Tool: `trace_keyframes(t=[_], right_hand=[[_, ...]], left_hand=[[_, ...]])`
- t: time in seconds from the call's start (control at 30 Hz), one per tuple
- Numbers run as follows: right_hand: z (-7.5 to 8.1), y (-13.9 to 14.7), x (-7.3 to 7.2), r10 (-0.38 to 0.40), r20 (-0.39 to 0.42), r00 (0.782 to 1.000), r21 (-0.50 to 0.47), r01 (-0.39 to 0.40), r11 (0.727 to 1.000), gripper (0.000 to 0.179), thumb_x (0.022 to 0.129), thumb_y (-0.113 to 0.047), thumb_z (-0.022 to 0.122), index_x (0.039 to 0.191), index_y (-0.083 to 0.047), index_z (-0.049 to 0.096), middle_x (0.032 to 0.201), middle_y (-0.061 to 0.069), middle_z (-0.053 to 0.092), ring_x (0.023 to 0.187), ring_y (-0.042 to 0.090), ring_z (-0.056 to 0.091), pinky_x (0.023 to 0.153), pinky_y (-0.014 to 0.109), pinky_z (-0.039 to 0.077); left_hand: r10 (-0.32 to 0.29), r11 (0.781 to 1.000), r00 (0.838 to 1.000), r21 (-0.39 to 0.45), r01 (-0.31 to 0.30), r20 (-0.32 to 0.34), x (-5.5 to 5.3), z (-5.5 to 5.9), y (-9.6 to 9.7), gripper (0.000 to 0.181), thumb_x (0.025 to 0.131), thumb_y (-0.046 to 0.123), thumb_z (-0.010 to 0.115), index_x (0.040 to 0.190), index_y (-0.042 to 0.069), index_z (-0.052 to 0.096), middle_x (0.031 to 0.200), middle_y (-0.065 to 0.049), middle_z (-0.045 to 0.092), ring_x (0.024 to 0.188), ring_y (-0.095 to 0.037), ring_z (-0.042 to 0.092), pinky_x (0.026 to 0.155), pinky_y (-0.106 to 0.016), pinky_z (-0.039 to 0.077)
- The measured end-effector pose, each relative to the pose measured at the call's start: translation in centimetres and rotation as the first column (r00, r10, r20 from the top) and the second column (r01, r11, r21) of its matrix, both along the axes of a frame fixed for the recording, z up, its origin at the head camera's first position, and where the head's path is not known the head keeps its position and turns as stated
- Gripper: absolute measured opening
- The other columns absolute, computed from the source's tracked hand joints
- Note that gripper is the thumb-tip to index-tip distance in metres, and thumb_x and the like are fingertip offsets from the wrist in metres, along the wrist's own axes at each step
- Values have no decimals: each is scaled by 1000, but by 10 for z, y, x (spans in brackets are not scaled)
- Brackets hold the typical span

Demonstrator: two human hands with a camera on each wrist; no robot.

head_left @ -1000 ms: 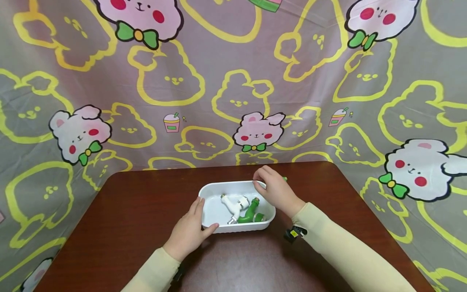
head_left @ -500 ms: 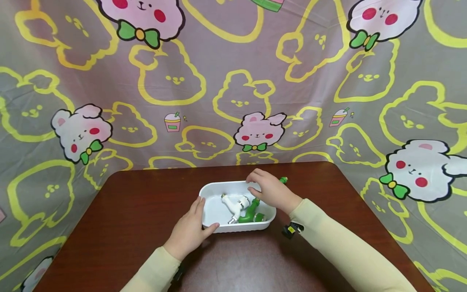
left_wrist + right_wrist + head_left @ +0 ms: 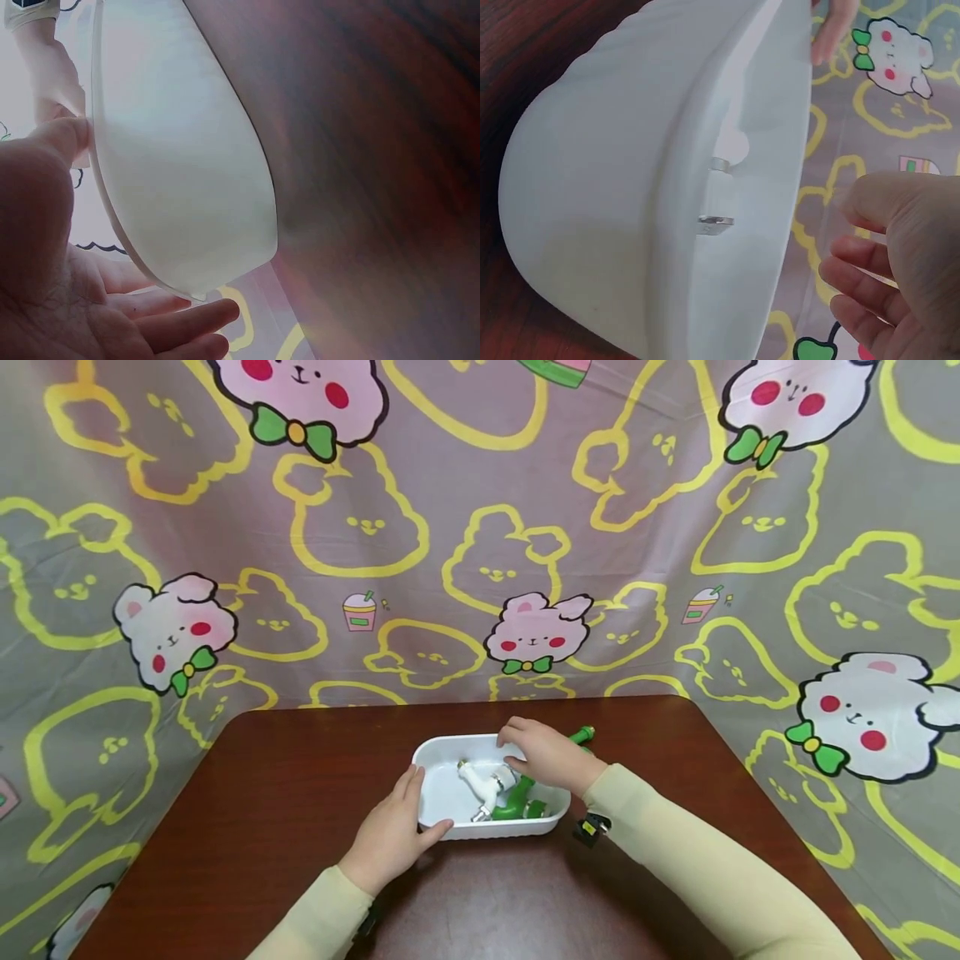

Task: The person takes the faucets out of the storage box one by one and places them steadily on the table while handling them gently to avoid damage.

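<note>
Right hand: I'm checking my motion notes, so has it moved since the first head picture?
Yes. Judged against the white tray, the right hand has shifted left and lower in the head view.

White oblong tray [image 3: 441,795], rounded corners, sitting level. Inside: white tap [image 3: 482,787], on its side, angled, chrome spout end toward near wall; green tap [image 3: 512,810] just right, partly hidden. Another green piece [image 3: 582,735] outside, beyond far-right corner, mostly hidden.
</note>
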State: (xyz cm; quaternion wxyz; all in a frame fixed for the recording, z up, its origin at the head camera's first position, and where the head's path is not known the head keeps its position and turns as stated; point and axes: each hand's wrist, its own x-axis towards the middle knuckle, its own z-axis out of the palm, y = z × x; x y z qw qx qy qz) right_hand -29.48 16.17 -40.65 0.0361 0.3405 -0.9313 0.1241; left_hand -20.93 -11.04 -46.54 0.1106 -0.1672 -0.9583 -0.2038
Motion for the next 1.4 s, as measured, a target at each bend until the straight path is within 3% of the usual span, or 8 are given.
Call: trace_keyframes(t=[0.33,0.7,1.17,1.4], right_hand=[[-10,-8,-8,75,-6,997,87,-74,994,26,93,-15,77,117,-8,70,113,8,65,101,22,65,93,38,56],[-17,-13,-17,25,79,997,207,-41,977,26,95,-17,75,121,-12,71,122,5,67,110,21,65,102,38,53],[-22,-13,-21,37,115,993,213,-61,975,24,94,-13,72,118,-13,73,125,6,67,107,19,66,101,38,53],[-28,-12,-21,103,77,992,233,-118,965,27,88,-15,81,114,-15,73,116,3,69,102,17,66,98,35,53]], left_hand=[[3,1000,1000,-1,-3,3,1,0,1,91,88,47,79,148,-12,44,153,-32,45,120,-45,65,94,-52,56],[1,1000,1000,18,-1,-11,1,-2,2,90,87,46,81,146,-12,46,151,-32,47,115,-45,67,92,-52,57],[8,1000,1000,18,-7,-13,0,-4,2,90,87,47,81,146,-11,46,152,-32,46,115,-45,67,91,-52,57],[9,1000,1000,14,-9,-16,1,-2,1,91,87,47,81,147,-11,46,152,-32,47,115,-45,67,91,-52,57]])
